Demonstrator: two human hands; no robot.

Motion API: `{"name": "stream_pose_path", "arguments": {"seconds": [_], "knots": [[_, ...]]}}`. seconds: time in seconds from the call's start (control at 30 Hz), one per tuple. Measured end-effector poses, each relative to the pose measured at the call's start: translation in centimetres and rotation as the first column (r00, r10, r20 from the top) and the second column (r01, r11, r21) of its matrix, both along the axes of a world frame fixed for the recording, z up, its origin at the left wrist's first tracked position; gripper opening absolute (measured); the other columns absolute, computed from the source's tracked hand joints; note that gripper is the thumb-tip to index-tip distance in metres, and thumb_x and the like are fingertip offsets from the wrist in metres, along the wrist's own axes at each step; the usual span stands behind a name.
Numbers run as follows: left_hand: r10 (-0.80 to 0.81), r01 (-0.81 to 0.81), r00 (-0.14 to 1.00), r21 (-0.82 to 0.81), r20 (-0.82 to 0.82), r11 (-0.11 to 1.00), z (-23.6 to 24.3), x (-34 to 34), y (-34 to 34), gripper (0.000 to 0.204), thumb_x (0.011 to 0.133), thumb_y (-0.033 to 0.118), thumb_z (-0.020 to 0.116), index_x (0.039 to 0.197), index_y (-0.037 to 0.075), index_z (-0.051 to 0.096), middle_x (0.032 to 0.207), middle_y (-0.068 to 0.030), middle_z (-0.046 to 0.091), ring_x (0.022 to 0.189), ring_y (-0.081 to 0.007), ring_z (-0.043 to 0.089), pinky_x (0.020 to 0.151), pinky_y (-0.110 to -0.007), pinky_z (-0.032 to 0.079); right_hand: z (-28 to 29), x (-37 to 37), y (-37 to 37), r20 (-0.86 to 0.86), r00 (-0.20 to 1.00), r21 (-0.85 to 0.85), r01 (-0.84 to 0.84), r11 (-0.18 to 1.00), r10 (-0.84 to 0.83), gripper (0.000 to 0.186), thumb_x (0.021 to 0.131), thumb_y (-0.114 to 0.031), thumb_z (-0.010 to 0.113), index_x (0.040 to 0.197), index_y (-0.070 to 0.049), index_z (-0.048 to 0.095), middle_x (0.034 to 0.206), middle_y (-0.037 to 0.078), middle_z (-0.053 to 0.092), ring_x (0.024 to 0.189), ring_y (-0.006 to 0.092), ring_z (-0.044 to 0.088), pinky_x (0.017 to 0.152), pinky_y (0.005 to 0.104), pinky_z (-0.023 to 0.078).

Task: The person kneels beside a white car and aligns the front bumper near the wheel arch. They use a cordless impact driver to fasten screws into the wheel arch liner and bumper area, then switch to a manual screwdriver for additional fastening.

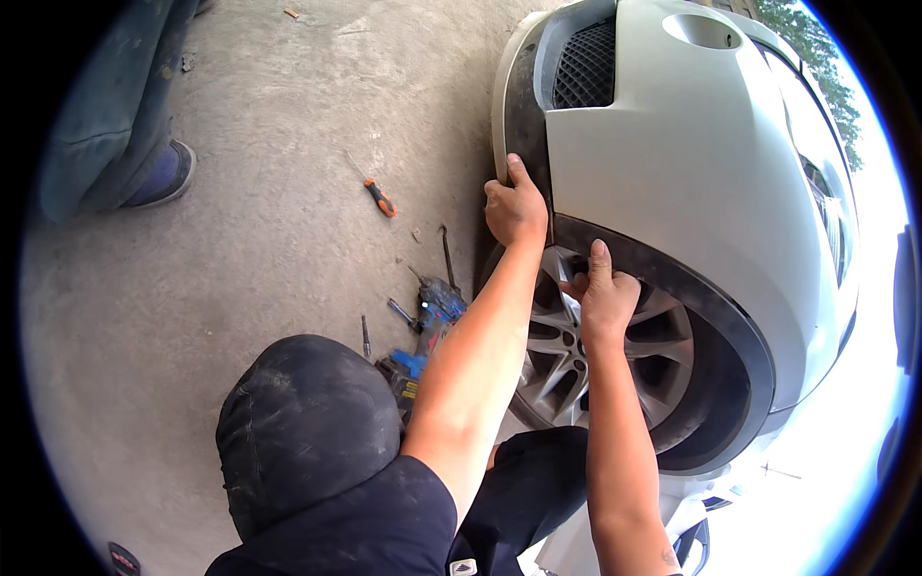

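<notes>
Through my remote view, the person's left hand was up at the front corner of a pale, glossy car body, its thumb laid along the matte black plastic lower bumper trim. The fingers were curled in beside that trim's outer edge; I could not tell whether they pinched it from behind. That strip ran along the bottom of the bumper, beneath a black mesh grille, down to the seam by the wheel.

The right hand was lower and to the right, thumb pointing up with its tip against the curved black plastic wheel-arch trim. Its fingers were bent in front of the silver multi-spoke alloy wheel, and I could not make out whether any hooked the trim's inner edge. The two hands were apart.

To the left, on the grey concrete floor, I had an orange-and-black-handled screwdriver, a thin dark hooked bar and a blue-and-black power tool, partly hidden by the left forearm. Another person's blue-grey trouser leg and dark bluish shoe showed at the upper left.
</notes>
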State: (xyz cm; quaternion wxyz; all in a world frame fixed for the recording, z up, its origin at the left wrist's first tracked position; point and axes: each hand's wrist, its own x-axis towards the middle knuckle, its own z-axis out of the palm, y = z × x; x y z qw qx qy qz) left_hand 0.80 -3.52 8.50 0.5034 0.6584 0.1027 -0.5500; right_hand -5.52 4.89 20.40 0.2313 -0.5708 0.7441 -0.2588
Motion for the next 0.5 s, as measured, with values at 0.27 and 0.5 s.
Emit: {"name": "stream_pose_path", "arguments": {"seconds": [0.27,0.5], "knots": [[0.017,-0.017,1.000,0.033,0.008,0.999,0.9,0.1,0.5,0.072,0.101,0.060,0.037,0.106,-0.008,0.061,0.106,-0.0307,0.069,0.103,-0.0457,0.067,0.090,-0.051,0.053,-1.8,0.4,0.0,-0.089,0.995,-0.123,-0.065,0.990,0.054,0.069,0.102,-0.042,0.061,0.051,0.002,0.047,0.051,0.002,0.047,0.046,0.0103,0.046,0.047,0.0303,0.055],[0.009,-0.010,1.000,0.088,0.016,0.996,0.9,-0.5,-0.2,0.077,0.100,0.062,0.035,0.105,-0.011,0.061,0.106,-0.0306,0.069,0.104,-0.0454,0.067,0.091,-0.051,0.052,-2.0,-0.1,-0.4,-0.383,0.922,-0.173,-0.129,0.976,0.054,0.074,0.102,-0.044,0.060,0.047,0.004,0.049,0.044,0.005,0.048,0.042,0.0120,0.052,0.047,0.0312,0.049]]}}
